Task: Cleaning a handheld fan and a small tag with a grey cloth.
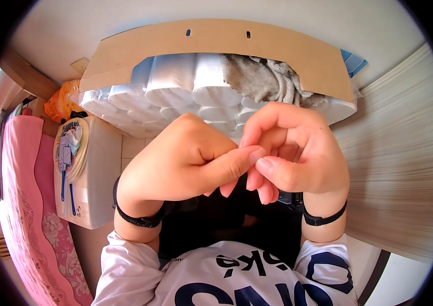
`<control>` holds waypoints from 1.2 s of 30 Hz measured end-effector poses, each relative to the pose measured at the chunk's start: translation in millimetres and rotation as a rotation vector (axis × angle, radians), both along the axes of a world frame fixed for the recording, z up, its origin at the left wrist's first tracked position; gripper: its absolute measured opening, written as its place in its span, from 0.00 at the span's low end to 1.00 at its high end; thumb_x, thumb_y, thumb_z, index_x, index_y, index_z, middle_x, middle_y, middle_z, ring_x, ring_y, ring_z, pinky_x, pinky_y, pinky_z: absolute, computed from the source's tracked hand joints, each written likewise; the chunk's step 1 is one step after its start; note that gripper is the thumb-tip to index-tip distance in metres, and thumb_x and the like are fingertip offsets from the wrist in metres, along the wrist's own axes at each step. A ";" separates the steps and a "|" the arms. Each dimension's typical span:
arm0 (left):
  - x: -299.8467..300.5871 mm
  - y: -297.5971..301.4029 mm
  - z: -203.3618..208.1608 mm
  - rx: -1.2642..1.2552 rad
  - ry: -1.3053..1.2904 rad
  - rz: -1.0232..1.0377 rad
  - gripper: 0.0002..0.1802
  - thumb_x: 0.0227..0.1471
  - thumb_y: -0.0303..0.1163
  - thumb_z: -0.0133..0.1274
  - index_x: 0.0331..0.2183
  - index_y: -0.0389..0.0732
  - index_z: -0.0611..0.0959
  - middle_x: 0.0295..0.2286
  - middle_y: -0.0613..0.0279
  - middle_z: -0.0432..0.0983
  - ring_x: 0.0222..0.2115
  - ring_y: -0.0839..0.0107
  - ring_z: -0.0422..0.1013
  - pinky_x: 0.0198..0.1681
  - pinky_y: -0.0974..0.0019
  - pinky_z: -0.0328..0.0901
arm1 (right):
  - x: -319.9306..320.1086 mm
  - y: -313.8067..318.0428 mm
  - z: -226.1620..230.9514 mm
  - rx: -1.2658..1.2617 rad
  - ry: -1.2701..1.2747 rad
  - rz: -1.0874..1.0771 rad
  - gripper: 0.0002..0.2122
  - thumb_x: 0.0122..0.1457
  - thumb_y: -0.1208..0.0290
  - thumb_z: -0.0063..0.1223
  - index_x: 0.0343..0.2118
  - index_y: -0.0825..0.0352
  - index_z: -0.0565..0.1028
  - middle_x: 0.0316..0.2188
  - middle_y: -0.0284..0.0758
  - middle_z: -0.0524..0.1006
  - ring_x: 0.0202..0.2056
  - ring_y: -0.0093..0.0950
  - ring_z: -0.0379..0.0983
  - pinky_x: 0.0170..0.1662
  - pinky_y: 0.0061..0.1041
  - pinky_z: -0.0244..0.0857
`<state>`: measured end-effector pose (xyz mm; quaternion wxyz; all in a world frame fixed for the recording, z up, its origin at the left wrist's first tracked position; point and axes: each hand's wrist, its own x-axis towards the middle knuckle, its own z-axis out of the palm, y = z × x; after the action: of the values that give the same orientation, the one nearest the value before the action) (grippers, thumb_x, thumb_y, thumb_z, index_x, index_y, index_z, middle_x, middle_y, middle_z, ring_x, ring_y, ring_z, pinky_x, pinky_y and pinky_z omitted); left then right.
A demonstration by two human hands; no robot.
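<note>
My left hand (186, 160) and my right hand (305, 145) meet in front of my chest. Thumb and fingers of each are drawn together in a pinch, and the two thumb tips lie side by side, close to touching. Anything between the fingertips is too small or too hidden to make out. The right hand's other fingers curl loosely toward the left. Black bands circle both wrists. Beyond the hands, stacked white paper rolls (170, 81) in clear plastic stand nearest to them, with a crumpled grey cloth (259, 79) on top.
A brown cardboard sheet (206, 38) stands along the rolls' far side. At left are a white box (101, 176) bearing a round pale woven item (81, 153) and blue-handled things, an orange bag (63, 102) and a bed with a pink cover (20, 168). A wood-grain panel (400, 153) is at right.
</note>
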<state>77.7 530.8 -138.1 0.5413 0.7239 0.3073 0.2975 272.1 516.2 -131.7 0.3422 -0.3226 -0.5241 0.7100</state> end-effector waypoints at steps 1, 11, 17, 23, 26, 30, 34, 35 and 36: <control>-2.0 1.0 3.1 -0.056 0.037 -0.051 0.21 0.54 0.33 0.49 0.13 0.35 0.77 0.10 0.64 0.70 0.09 0.80 0.63 0.12 0.75 0.55 | -1.1 -0.3 0.3 -0.002 0.001 0.003 0.09 0.48 0.78 0.47 0.34 0.74 0.69 0.19 0.38 0.75 0.16 0.21 0.71 0.16 0.17 0.66; -1.4 5.4 -1.6 -0.295 0.023 -0.157 0.23 0.54 0.36 0.48 0.12 0.36 0.78 0.10 0.65 0.70 0.08 0.82 0.61 0.11 0.77 0.53 | -8.4 -2.1 -3.2 -0.041 0.107 0.005 0.08 0.47 0.80 0.44 0.32 0.74 0.68 0.17 0.41 0.74 0.12 0.21 0.68 0.13 0.17 0.64; -3.5 5.8 -1.9 -0.280 0.005 -0.178 0.22 0.54 0.36 0.49 0.12 0.36 0.78 0.09 0.66 0.70 0.08 0.83 0.61 0.11 0.78 0.54 | -8.9 -3.3 -5.8 -0.040 0.132 -0.014 0.06 0.45 0.81 0.45 0.29 0.72 0.69 0.16 0.40 0.74 0.11 0.20 0.68 0.12 0.17 0.64; -1.3 4.6 -1.7 -0.245 0.016 -0.169 0.21 0.52 0.34 0.50 0.12 0.36 0.78 0.09 0.67 0.70 0.08 0.84 0.60 0.11 0.77 0.53 | -8.5 -5.3 -3.6 -0.069 0.113 -0.044 0.05 0.43 0.83 0.45 0.26 0.71 0.69 0.14 0.38 0.73 0.11 0.20 0.68 0.12 0.16 0.64; -1.9 4.7 -3.4 -0.224 0.038 -0.166 0.21 0.51 0.34 0.50 0.11 0.37 0.78 0.08 0.68 0.69 0.08 0.84 0.59 0.11 0.77 0.52 | -8.4 -4.6 -5.9 -0.056 0.122 -0.046 0.05 0.42 0.84 0.44 0.24 0.71 0.69 0.14 0.38 0.72 0.11 0.20 0.68 0.12 0.16 0.64; -0.6 3.5 -2.1 -0.176 0.065 -0.155 0.17 0.47 0.26 0.49 0.10 0.36 0.75 0.09 0.64 0.71 0.07 0.80 0.62 0.10 0.76 0.53 | -8.9 -4.0 -11.5 -0.037 0.155 -0.039 0.05 0.40 0.85 0.43 0.22 0.70 0.68 0.13 0.36 0.71 0.11 0.20 0.69 0.11 0.16 0.63; -0.6 2.7 -4.4 -0.120 0.043 -0.159 0.16 0.48 0.26 0.49 0.11 0.35 0.76 0.09 0.64 0.71 0.08 0.80 0.62 0.11 0.76 0.53 | -8.0 -4.4 -13.4 -0.027 0.144 -0.042 0.05 0.39 0.85 0.42 0.21 0.70 0.68 0.12 0.36 0.71 0.12 0.20 0.69 0.10 0.17 0.63; -0.6 3.2 -5.7 -0.106 0.030 -0.173 0.16 0.48 0.26 0.49 0.11 0.35 0.76 0.09 0.64 0.71 0.08 0.80 0.63 0.11 0.76 0.53 | -7.0 -4.3 -15.1 -0.015 0.150 -0.040 0.05 0.39 0.85 0.42 0.21 0.70 0.68 0.12 0.36 0.71 0.12 0.20 0.69 0.10 0.17 0.63; 0.0 2.9 -6.0 -0.107 0.029 -0.175 0.16 0.48 0.26 0.49 0.11 0.35 0.76 0.09 0.64 0.71 0.08 0.80 0.63 0.11 0.76 0.53 | -6.1 -4.2 -16.1 -0.003 0.156 -0.037 0.06 0.39 0.85 0.42 0.22 0.70 0.69 0.13 0.37 0.72 0.12 0.20 0.69 0.10 0.16 0.63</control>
<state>77.7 533.7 -144.1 0.5985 0.7223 0.2662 0.2219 266.1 512.0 -147.8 0.3944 -0.2763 -0.4886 0.7276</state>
